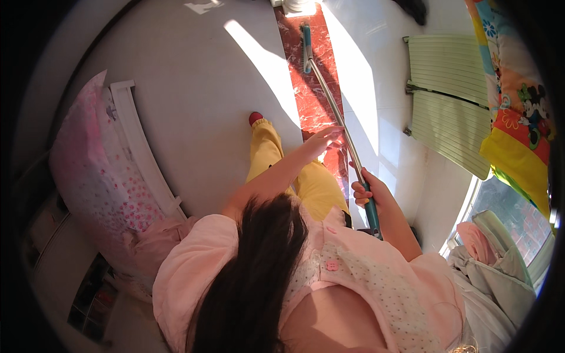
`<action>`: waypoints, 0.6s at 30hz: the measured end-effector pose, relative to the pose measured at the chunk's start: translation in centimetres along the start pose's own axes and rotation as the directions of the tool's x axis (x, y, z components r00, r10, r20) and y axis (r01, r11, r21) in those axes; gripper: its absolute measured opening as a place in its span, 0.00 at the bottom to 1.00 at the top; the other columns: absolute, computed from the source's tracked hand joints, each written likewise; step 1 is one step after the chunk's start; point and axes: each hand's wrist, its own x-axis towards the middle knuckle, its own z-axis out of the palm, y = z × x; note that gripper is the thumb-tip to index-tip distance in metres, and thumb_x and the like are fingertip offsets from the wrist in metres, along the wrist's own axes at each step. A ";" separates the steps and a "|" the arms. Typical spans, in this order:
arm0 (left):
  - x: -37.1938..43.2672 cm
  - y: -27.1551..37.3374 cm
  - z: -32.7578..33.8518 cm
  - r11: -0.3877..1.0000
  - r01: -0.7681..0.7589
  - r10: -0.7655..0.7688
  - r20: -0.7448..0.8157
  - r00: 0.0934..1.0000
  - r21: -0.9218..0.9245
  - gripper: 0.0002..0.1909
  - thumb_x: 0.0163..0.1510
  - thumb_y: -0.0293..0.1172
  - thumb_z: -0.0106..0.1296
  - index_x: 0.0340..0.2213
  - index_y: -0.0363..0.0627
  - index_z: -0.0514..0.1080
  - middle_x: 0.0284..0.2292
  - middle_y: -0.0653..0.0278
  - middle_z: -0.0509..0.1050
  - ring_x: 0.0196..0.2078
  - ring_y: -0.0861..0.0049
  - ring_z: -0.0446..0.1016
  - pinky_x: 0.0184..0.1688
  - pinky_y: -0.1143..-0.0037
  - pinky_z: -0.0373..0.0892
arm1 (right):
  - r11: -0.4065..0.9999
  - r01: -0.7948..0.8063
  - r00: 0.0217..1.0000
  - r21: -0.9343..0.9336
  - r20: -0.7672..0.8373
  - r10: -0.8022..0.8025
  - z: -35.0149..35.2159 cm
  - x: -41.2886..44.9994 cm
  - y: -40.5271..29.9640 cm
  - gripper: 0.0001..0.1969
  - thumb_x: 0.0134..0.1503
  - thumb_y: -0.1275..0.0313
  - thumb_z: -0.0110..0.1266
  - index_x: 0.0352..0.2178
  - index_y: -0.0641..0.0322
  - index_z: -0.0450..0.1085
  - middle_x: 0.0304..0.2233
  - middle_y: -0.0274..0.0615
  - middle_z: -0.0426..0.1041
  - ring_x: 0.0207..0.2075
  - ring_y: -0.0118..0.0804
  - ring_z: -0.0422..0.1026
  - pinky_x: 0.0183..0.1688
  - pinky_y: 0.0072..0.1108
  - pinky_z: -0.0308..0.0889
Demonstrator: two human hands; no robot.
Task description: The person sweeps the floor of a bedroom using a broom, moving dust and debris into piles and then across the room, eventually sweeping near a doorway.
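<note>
A long-handled floor brush with a metal pole [329, 95] slants across the middle of the view. My right hand [370, 189] is closed around its lower end, at the top of the dark green grip [372, 214]. Farther up, my left hand [325, 140] has its fingers loosely apart, with the fingertips against or just beside the pole; it does not wrap around it. The narrow teal brush head [307, 48] lies over a red marble-patterned strip of floor [304, 95], its bristles towards the left.
A light green slatted folding panel [448, 103] stands at the right beside colourful cartoon-print fabric [514, 154]. Folded cloths [490, 269] lie below a window. At left is a pink floral cover [128, 194] along a white rail [143, 145]. A white object [300, 6] stands beyond the brush head.
</note>
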 end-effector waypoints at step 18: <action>-10.2 7.5 -23.2 0.970 -0.137 0.023 -0.488 0.873 -0.201 0.13 0.47 0.37 0.32 0.35 0.48 0.57 0.31 0.67 0.65 0.30 0.82 0.65 0.33 0.80 0.57 | 0.887 -0.461 0.887 -0.027 0.004 0.461 22.0 24.3 -1.7 0.10 0.51 0.64 0.31 0.31 0.55 0.57 0.11 0.28 0.51 0.08 0.15 0.51 0.11 0.07 0.50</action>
